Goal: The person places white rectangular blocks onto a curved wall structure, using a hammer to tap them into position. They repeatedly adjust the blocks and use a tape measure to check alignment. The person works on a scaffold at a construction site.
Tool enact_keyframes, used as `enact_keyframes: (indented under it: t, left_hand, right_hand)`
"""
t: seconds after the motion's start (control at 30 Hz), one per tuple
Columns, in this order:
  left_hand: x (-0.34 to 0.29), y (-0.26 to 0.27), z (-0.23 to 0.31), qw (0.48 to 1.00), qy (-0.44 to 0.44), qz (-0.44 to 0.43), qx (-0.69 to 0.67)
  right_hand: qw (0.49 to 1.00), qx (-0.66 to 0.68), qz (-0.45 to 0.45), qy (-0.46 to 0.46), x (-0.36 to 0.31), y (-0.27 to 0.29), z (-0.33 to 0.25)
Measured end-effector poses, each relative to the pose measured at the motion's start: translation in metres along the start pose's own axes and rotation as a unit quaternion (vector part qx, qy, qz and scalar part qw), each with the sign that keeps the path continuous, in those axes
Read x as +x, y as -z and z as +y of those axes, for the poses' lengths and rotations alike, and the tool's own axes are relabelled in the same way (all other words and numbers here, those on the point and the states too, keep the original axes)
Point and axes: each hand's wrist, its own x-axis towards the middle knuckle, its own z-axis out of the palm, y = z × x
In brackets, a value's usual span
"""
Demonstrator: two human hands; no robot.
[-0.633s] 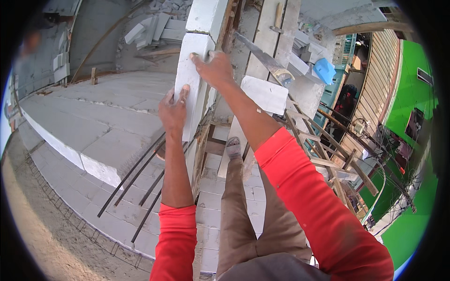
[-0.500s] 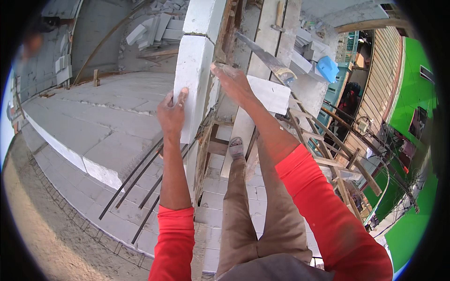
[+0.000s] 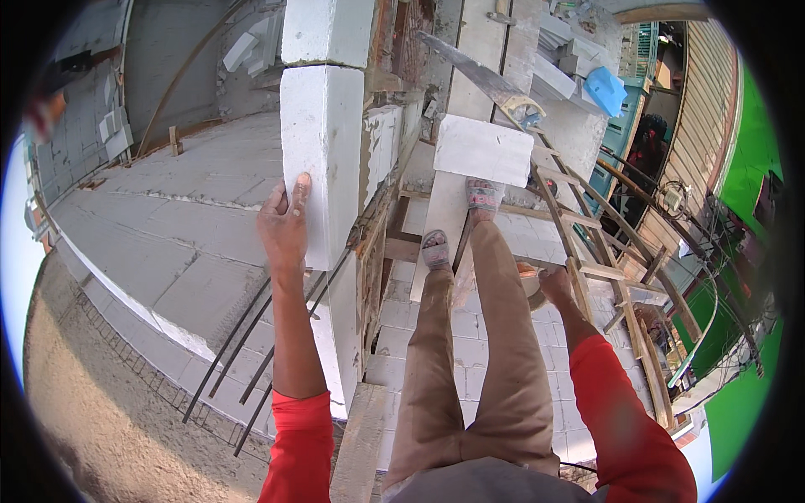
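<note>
My left hand (image 3: 283,222) grips the left edge of a white lightweight concrete block (image 3: 323,142), its thumb on the top face and its fingers bent at the side. The block stands in line with another white block (image 3: 325,29) beyond it, a thin joint between them. To the right and lower down, my right hand (image 3: 557,287) is closed beside my leg and next to the wooden ladder (image 3: 584,277). Something small, orange and tan shows by its fingers; its kind is too unclear to tell.
A handsaw (image 3: 474,71) lies on the planks beyond a loose white block (image 3: 484,149) by my feet. Steel bars (image 3: 243,335) stick out under my left forearm. A blue plastic piece (image 3: 605,90) lies among block offcuts at the far right. Wires hang at the right.
My right hand has left the far side of the block and swung down and right, beside my leg. My left hand stays on the block. The view has shifted, showing both feet.
</note>
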Motion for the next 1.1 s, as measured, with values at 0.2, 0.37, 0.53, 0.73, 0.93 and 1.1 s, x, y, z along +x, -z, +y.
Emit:
enact_keyframes:
  t: [0.2, 0.37, 0.53, 0.73, 0.93, 1.1]
  left_hand:
    - [0.004, 0.003, -0.003, 1.000, 0.012, -0.001, 0.013]
    - [-0.005, 0.000, 0.010, 1.000, 0.000, 0.015, 0.004]
    - [0.002, 0.004, 0.002, 0.999, -0.018, 0.003, -0.028]
    - [0.005, 0.003, -0.014, 0.998, -0.025, 0.010, -0.049]
    - [0.007, 0.006, -0.014, 0.999, -0.028, 0.039, 0.016]
    - [0.016, 0.004, -0.025, 0.999, -0.018, 0.029, 0.019]
  right_hand:
    - [0.998, 0.044, -0.053, 0.006, -0.010, -0.026, -0.001]
    - [0.994, -0.070, 0.012, 0.078, -0.045, -0.028, -0.066]
    - [0.977, 0.071, -0.059, 0.190, -0.078, -0.034, -0.152]
    - [0.865, 0.378, -0.260, 0.204, -0.165, -0.049, -0.314]
    - [0.801, 0.477, -0.297, 0.208, -0.184, -0.035, -0.406]
    - [0.809, 0.448, -0.314, 0.214, -0.185, -0.032, -0.420]
